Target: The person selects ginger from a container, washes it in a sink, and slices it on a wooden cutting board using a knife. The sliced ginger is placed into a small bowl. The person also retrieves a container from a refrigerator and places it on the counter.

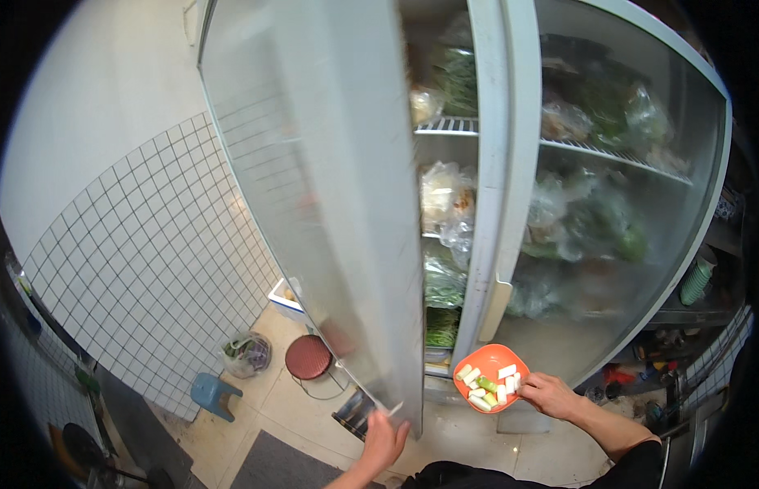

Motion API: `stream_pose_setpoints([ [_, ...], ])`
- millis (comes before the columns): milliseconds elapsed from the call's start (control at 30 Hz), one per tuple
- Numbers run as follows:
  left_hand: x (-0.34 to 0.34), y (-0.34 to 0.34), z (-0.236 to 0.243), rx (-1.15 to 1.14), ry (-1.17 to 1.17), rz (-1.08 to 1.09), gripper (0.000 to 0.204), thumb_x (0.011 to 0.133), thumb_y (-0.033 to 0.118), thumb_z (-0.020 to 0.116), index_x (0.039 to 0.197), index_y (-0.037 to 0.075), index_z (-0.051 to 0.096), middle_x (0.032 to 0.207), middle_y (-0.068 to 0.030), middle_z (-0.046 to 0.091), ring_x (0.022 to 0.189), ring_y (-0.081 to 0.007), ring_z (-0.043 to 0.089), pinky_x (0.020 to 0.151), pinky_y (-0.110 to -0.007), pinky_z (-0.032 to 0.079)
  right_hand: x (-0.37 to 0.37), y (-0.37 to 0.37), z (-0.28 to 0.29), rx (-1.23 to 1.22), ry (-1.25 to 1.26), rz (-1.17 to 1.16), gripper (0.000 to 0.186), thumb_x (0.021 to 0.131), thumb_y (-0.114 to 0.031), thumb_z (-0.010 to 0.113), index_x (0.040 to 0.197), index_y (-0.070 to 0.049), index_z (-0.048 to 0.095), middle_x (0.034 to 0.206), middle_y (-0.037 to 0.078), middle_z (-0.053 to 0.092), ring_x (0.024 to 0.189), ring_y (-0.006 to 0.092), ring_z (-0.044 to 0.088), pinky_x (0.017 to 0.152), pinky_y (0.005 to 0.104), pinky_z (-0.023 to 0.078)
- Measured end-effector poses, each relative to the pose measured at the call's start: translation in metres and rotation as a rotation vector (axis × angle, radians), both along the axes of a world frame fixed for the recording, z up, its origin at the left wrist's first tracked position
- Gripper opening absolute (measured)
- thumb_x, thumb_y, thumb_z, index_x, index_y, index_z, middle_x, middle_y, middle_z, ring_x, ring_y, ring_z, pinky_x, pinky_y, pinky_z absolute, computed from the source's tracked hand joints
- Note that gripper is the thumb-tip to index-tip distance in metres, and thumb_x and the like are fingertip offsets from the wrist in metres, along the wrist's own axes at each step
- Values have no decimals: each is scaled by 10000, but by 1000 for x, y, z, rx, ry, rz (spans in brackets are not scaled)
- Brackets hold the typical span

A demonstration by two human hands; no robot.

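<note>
My right hand grips the rim of a small orange dish, its fingers closed at the right side. In the dish lie several short cut pieces of a white and pale-green stalk vegetable. My left hand is slightly blurred, its fingers bent at the lower part of the left fridge door, beside a small white piece sticking out there. That glass door stands ajar, and motion smears it. The right glass door, with a beige handle, is shut.
Wire shelves in the fridge carry bagged greens. On the tiled floor at left are a blue stool, a bag of vegetables, a round dark-red object and a grey mat. Stacked green cups stand at right.
</note>
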State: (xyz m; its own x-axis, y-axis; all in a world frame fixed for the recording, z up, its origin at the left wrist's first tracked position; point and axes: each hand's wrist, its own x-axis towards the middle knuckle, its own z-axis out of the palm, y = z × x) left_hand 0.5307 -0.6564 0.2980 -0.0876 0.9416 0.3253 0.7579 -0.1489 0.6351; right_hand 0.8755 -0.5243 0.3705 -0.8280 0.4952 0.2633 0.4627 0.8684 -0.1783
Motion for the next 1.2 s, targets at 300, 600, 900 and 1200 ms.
stream_pose_setpoints([
  [300, 88, 207, 1, -129, -106, 165, 479, 870, 240, 599, 1167, -29, 339, 1084, -319, 488, 1002, -487, 491, 853, -510, 428, 83, 28, -3, 31, 7, -77, 132, 782, -64, 550, 914, -77, 542, 953, 70, 536, 895, 270, 568, 691, 377, 519],
  [600, 112, 258, 22, -186, 89, 264, 458, 873, 324, 593, 1139, 1, 409, 1105, -237, 545, 1070, -420, 492, 884, -489, 431, 90, 40, 8, 67, 142, -41, 161, 748, -28, 568, 904, -66, 579, 922, 52, 546, 806, 231, 569, 643, 345, 509],
  [900, 83, 55, 14, -527, -969, -64, 637, 913, 448, 546, 1333, 25, 319, 1214, -140, 518, 1008, -236, 597, 754, -385, 552, 8, 8, -6, 85, 156, 264, 188, 714, -26, 598, 896, -70, 592, 872, 58, 550, 768, 240, 563, 614, 351, 479],
  [1200, 102, -337, -38, 129, -1408, 645, 537, 914, 158, 540, 1348, 41, 247, 1172, -122, 522, 957, -193, 613, 654, -339, 593, -161, -243, -60, -175, 190, 1024, 164, 700, -29, 673, 854, -72, 637, 830, 64, 610, 761, 250, 615, 627, 345, 508],
])
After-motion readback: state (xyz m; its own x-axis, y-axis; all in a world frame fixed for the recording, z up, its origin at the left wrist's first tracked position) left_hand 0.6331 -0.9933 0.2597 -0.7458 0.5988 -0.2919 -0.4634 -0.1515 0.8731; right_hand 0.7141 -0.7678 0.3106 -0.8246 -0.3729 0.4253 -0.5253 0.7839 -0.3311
